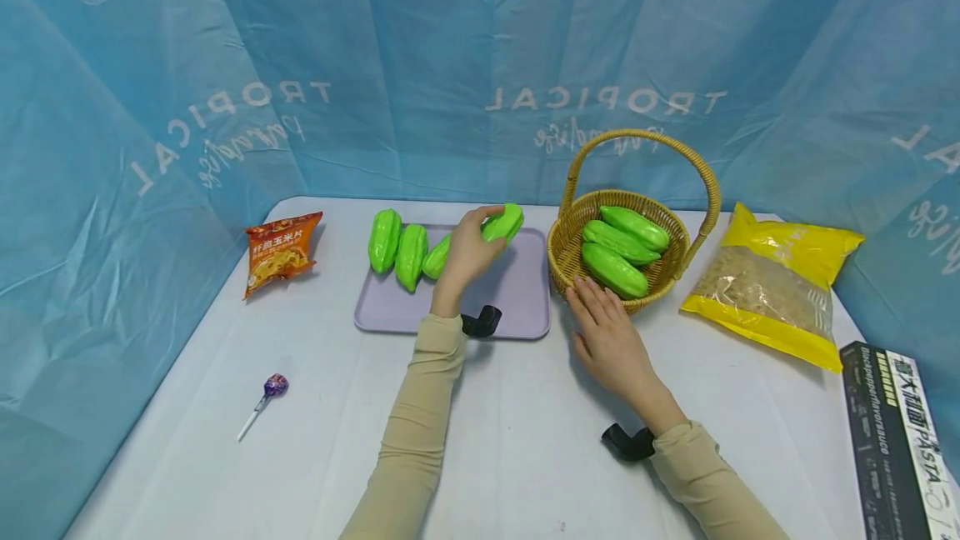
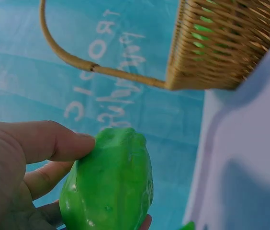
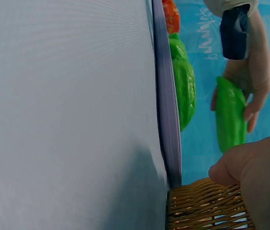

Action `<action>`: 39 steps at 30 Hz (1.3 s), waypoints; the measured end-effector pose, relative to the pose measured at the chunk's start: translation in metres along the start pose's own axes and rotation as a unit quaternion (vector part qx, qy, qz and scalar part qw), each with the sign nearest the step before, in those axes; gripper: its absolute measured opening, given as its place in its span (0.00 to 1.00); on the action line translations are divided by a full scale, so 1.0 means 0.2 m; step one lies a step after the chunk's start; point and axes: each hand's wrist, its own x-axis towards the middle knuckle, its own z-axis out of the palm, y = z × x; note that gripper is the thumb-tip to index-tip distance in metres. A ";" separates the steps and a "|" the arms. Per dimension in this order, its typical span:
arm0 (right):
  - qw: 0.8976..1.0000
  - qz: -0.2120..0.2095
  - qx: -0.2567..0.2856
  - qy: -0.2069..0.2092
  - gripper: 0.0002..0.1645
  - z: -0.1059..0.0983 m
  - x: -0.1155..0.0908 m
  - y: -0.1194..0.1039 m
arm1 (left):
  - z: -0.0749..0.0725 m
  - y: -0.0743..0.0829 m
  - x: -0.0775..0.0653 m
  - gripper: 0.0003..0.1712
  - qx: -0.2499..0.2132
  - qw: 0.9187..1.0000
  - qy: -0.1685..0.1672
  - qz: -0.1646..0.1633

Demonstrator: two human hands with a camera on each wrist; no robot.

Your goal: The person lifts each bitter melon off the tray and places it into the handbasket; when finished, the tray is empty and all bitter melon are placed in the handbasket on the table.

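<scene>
My left hand (image 1: 472,252) holds a glossy green bitter melon (image 1: 503,224) between thumb and fingers, lifted above the lilac tray (image 1: 517,307). The thumb lies along the near side of this melon (image 2: 111,182) in the left wrist view. Three more bitter melons lie at the tray's left side: one at the far left (image 1: 385,241), one beside it (image 1: 410,257), and one partly hidden by my left hand (image 1: 437,258). My right hand (image 1: 611,344) rests with extended fingers at the near rim of the wicker basket (image 1: 557,261), which holds three bitter melons (image 1: 619,242).
The basket's tall handle (image 1: 641,133) arches over it. An orange snack bag (image 1: 281,252) and a lollipop (image 1: 262,402) lie on the left. On the right are a yellow bag (image 1: 772,286) and a black pasta box (image 1: 896,440). A blue curtain (image 1: 450,65) surrounds the white table (image 1: 525,448).
</scene>
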 end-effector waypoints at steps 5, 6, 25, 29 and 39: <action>1.000 0.000 -0.004 0.001 0.41 0.00 0.00 0.00 | 0.02 0.08 0.01 0.30 -0.004 1.000 -0.012 0.015; 1.000 -0.001 -0.004 0.002 0.41 0.00 0.00 0.00 | 0.02 0.10 0.01 0.30 -0.005 1.000 -0.018 0.017; 1.000 -0.007 -0.012 0.006 0.39 0.01 0.00 0.01 | 0.24 0.46 0.18 0.30 0.018 0.990 -0.126 0.060; 1.000 -0.008 -0.012 0.009 0.38 0.01 0.00 0.01 | 0.26 0.51 0.22 0.29 0.031 0.989 -0.129 0.059; 1.000 -0.003 -0.017 -0.001 0.36 0.01 0.00 0.01 | 0.31 0.58 0.30 0.28 0.029 0.986 -0.154 0.052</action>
